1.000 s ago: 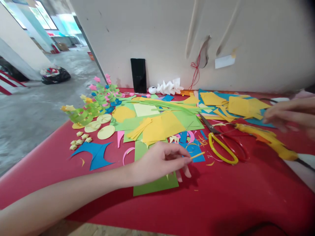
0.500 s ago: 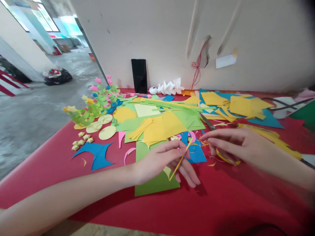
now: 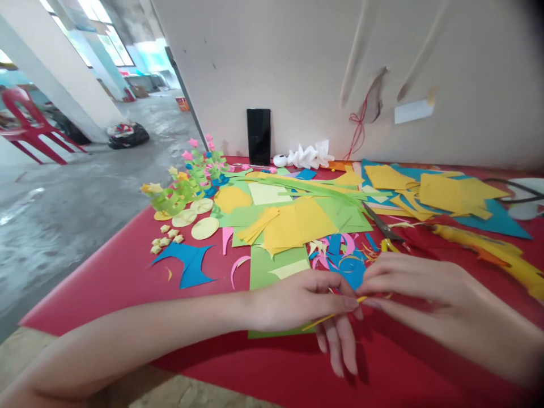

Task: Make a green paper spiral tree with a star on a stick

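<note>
A thin yellow paper strip (image 3: 319, 322) runs across between my hands, low over the red table. My left hand (image 3: 308, 300) pinches it between thumb and forefinger, the other fingers hanging loosely spread. At the strip's right end, my right hand (image 3: 425, 294) has thumb and fingertips closed on it, close to the left fingertips. Scissors (image 3: 379, 222) with yellow handles lie just beyond the right hand. Under my left hand is a green paper sheet (image 3: 266, 283). Blue, pink and yellow paper scraps (image 3: 340, 255) lie beyond the fingertips.
Yellow paper pieces (image 3: 297, 224) are piled mid-table, with more on blue sheets (image 3: 510, 218) at right. A yellow glue gun (image 3: 480, 243) lies right. Small folded stars (image 3: 165, 241), pale discs (image 3: 204, 228) and curled green paper plants (image 3: 170, 195) sit left. A phone (image 3: 259, 137) leans at the back.
My right hand has come in to the strip's right end and closed on it. The strip has turned from steep to nearly level. The camera view has shifted left.
</note>
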`<state>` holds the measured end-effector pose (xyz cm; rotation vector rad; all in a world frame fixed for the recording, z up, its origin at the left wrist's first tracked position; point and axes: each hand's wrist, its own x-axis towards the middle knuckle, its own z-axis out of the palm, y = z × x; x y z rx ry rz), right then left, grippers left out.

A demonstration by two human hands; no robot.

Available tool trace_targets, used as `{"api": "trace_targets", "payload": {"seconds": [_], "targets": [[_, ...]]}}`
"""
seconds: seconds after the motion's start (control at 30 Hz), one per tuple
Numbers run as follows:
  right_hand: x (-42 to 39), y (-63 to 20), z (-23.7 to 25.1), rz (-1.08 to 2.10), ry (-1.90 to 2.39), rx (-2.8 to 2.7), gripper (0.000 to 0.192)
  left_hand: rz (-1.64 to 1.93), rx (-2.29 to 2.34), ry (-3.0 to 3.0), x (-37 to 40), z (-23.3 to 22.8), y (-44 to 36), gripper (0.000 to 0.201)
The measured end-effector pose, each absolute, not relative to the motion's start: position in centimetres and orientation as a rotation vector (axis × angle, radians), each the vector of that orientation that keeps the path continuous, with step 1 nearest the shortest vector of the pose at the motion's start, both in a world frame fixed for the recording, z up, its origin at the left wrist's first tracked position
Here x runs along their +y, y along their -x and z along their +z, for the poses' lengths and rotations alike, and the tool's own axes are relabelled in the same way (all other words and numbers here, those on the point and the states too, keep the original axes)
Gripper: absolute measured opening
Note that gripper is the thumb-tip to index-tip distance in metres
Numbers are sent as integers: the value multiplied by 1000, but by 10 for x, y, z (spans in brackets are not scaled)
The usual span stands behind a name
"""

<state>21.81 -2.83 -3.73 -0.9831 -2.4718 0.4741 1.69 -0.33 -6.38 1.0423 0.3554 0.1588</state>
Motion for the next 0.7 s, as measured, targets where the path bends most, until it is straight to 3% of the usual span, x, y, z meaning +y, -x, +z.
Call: {"api": "trace_targets", "payload": {"seconds": [0.37,0.57,0.7], "targets": [[-39,-203,-43,254,826,-2600,30,51,523,-966,-14,-76,-11,20],[-55,-200,-60,299,918,-2577,28,14,700,-1068,-33,-62,21,23],[-56,-206,-67,378,1014,-2494,27,142,859,-1179,-35,-51,52,40]]}}
